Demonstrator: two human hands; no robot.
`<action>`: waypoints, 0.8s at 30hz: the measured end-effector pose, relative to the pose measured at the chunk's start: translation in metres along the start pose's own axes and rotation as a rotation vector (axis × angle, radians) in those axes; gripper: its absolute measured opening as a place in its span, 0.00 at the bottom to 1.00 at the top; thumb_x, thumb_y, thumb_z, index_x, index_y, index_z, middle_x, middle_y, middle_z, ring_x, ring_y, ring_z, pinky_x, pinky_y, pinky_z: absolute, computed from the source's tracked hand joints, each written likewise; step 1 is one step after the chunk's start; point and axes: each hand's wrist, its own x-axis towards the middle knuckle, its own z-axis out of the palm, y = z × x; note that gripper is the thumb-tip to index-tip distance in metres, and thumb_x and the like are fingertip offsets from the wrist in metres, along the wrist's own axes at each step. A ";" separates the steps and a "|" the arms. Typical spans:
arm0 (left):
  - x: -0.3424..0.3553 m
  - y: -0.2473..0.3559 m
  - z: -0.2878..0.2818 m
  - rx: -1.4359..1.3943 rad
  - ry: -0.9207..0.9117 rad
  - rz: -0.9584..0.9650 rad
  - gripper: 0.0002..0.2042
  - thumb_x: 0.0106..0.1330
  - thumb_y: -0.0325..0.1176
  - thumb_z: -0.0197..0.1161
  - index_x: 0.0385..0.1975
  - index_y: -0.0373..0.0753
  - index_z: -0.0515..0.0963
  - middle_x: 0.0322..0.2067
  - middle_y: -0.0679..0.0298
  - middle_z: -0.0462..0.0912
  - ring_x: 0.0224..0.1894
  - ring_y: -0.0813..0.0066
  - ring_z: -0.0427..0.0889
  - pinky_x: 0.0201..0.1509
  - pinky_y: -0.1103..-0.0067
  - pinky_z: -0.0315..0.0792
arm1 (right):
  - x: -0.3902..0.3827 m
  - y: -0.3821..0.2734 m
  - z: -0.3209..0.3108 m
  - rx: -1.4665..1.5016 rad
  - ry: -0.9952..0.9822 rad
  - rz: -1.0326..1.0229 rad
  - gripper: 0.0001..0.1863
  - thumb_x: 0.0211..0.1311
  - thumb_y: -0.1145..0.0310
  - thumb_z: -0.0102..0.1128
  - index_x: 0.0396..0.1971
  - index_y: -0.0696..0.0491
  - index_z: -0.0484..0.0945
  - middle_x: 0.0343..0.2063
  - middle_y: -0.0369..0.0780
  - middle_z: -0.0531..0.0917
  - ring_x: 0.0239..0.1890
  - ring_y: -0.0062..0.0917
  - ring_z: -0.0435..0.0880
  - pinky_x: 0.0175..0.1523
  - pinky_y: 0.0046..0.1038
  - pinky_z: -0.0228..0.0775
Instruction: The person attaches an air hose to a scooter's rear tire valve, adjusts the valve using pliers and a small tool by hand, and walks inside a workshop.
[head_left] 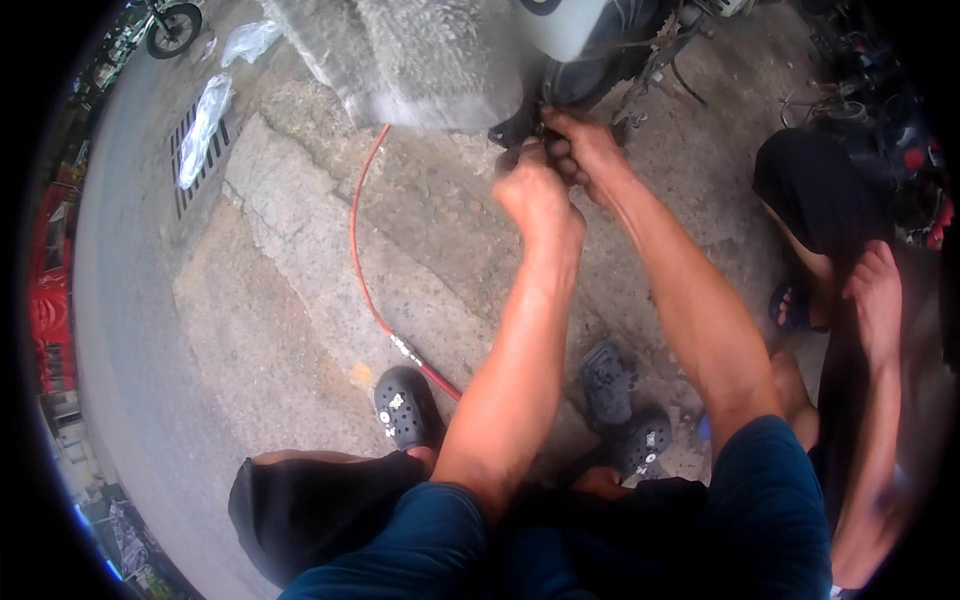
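Note:
Both my hands are raised to a dark part low on a vehicle, beside its black tire (pixel 580 70), just under a pale grey fuzzy cover (pixel 420 55). My left hand (pixel 532 185) has its fingers curled at that part, with the fingertips mostly hidden. My right hand (pixel 583 150) is closed just right of it, thumb and fingers pinched on something small that I cannot make out. A red hose (pixel 362 290) curves over the pavement to the left of my arms.
A co-worker's hand (pixel 870 285) and bent knee (pixel 800 175) are at the right. Sandals (pixel 610 380) lie near my feet. Left are a drain grate (pixel 180 200), plastic wrapping (pixel 205 120) and a road. Parked motorbikes (pixel 880 120) stand at the upper right.

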 end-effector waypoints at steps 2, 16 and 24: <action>-0.001 -0.003 -0.004 0.102 -0.033 0.075 0.07 0.63 0.24 0.48 0.35 0.27 0.69 0.24 0.59 0.76 0.20 0.78 0.72 0.21 0.81 0.67 | 0.001 0.000 0.002 0.009 0.001 -0.003 0.10 0.61 0.62 0.52 0.26 0.51 0.74 0.16 0.30 0.70 0.11 0.15 0.63 0.12 0.19 0.47; 0.015 0.002 -0.020 0.960 -0.058 0.854 0.07 0.59 0.28 0.55 0.30 0.32 0.78 0.21 0.50 0.80 0.23 0.60 0.80 0.28 0.70 0.70 | 0.010 0.010 0.005 0.001 0.035 -0.179 0.11 0.62 0.62 0.49 0.34 0.54 0.75 0.27 0.35 0.77 0.30 0.19 0.74 0.34 0.25 0.66; 0.017 -0.001 -0.011 0.832 -0.032 0.553 0.09 0.61 0.31 0.51 0.25 0.34 0.77 0.17 0.57 0.79 0.17 0.66 0.76 0.23 0.66 0.68 | 0.015 0.014 0.003 -0.097 0.053 -0.243 0.13 0.63 0.62 0.48 0.36 0.57 0.75 0.25 0.35 0.76 0.27 0.17 0.72 0.30 0.22 0.63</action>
